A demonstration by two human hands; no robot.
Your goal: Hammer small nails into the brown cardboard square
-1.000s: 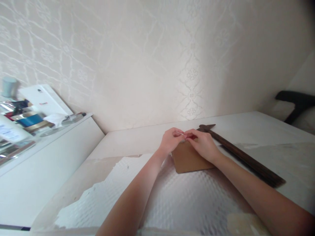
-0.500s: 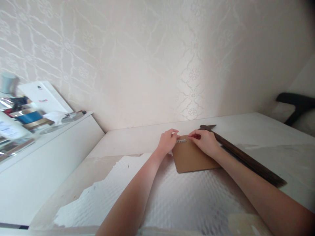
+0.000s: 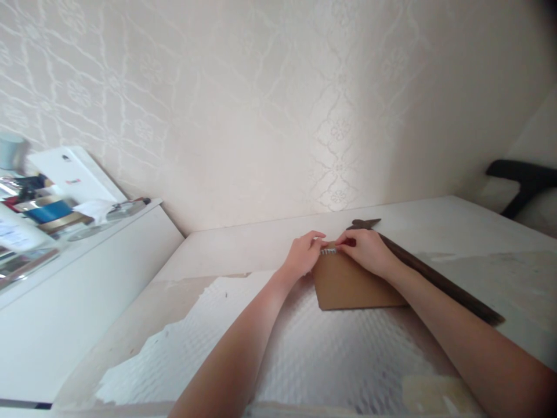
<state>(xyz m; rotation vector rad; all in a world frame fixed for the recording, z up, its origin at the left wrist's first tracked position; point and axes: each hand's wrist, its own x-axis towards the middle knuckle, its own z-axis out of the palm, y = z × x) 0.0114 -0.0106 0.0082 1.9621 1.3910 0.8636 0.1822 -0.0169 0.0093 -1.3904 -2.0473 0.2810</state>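
Observation:
A brown kraft-coloured notebook or pad [image 3: 359, 284] lies tilted on the table, a short pale spiral coil [image 3: 329, 251] along its top edge. My left hand [image 3: 307, 252] grips the top left corner beside the coil, thumb and fingers closed on the edge. At the coil's right end, my right hand [image 3: 368, 249] is closed in a pinch on the top edge; its palm and wrist cover the cover's right part. Whatever small piece may be between the right fingertips is too small to make out. Just behind the right hand lies a long dark wooden piece [image 3: 444, 276] with a pointed dark end [image 3: 365, 223].
White textured sheeting [image 3: 183, 348] with a ragged edge covers part of the pale table [image 3: 235, 244]. A white cabinet [image 3: 108, 273] on the left carries a white box [image 3: 78, 174], a blue tape roll [image 3: 47, 210] and clutter. Beyond the right side is a black armrest [image 3: 522, 174].
Both hands and the notebook have shifted slightly to the right, and the notebook has turned a little. The hold of each hand looks the same.

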